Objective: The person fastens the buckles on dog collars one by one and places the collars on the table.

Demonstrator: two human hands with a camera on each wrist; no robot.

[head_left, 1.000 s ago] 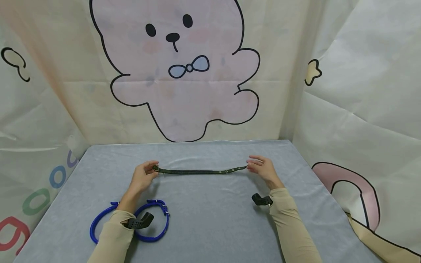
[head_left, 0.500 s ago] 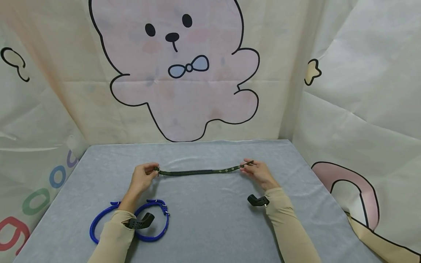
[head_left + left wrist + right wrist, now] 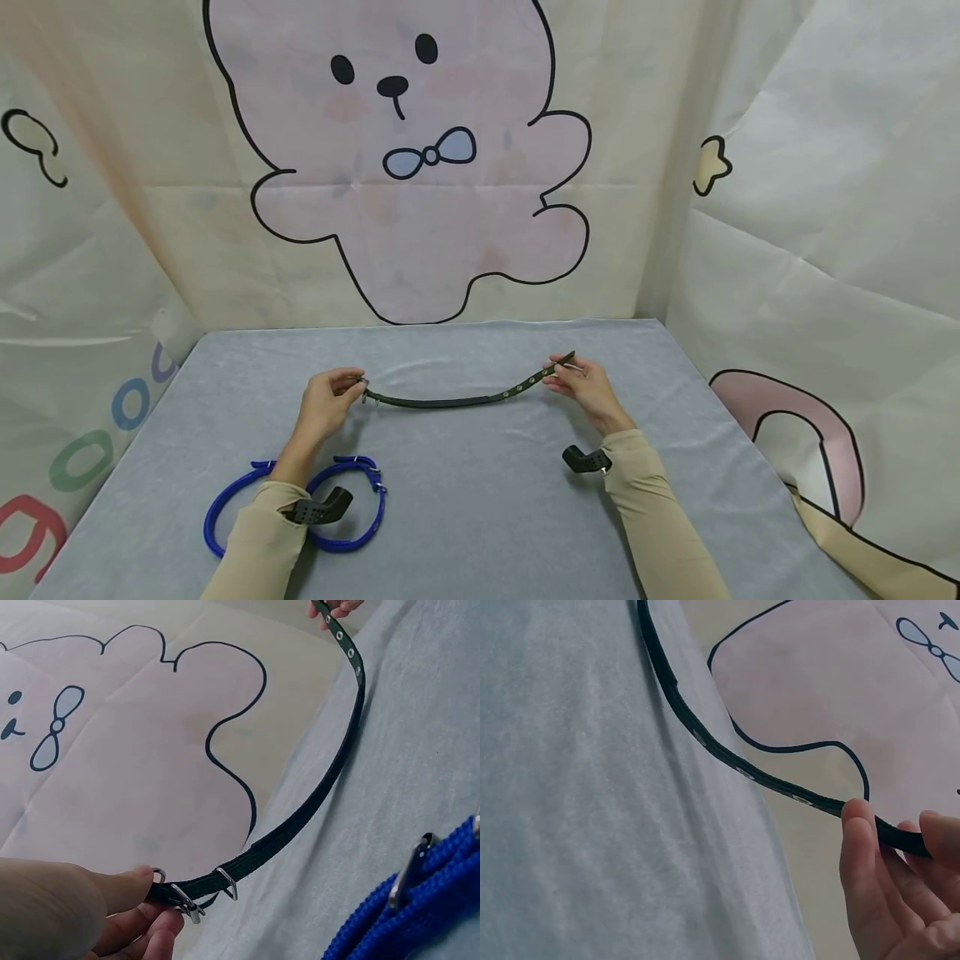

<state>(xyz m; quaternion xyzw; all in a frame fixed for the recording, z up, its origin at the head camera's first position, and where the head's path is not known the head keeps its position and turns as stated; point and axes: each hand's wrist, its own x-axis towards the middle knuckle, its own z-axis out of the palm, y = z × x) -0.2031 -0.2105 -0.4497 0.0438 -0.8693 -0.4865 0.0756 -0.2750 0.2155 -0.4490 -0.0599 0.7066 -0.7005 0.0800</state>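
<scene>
Left hand: my left hand (image 3: 327, 404) is closed in a pinch, thumb over curled fingers, on the buckle end of the strap.
Right hand: my right hand (image 3: 592, 394) pinches the other end between thumb and fingers, the bare tip poking up past my fingertips.
Green strap: the dark green strap (image 3: 442, 403) spans the gap between my two hands, sagging in a shallow curve; I cannot tell whether its lowest part touches the cloth.
Buckle: the metal buckle (image 3: 185, 901) hangs just beside my left fingertips, unfastened, with a metal ring (image 3: 227, 883) a little further toward my right hand.
Eyelets: the row of eyelets (image 3: 340, 635) runs up to my right fingers.
Blue loops: one blue loop (image 3: 211, 523) lies left of my left forearm, the other blue loop (image 3: 345, 546) to its right, both nearer me than my left hand; my arm hides part of them.
Cloth: a grey-blue cloth (image 3: 480, 500) spreads beneath both hands.
Wrists: a black device sits on each, at the beige sleeve cuffs.
</scene>
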